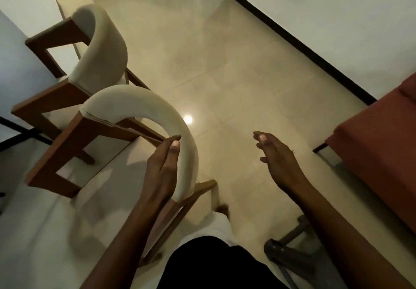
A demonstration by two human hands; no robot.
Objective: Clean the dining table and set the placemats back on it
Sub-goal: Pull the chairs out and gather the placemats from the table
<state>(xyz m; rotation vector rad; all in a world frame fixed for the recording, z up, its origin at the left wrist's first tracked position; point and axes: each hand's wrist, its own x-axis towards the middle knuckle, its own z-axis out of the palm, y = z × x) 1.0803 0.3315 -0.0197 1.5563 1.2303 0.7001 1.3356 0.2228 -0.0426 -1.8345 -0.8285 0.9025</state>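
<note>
The pale top of the dining table shows only as a strip at the left edge, and no placemats are in sight. Two chairs with cream curved backs and wooden frames stand beside it. My left hand lies with straight fingers against the back of the near chair, the thumb alongside, holding nothing. My right hand hovers over the tiled floor, fingers relaxed and empty. The view is blurred.
A second chair stands farther along the table. A reddish sofa fills the right side. White walls with dark skirting run along the back right. A dark metal frame lies low at the bottom right.
</note>
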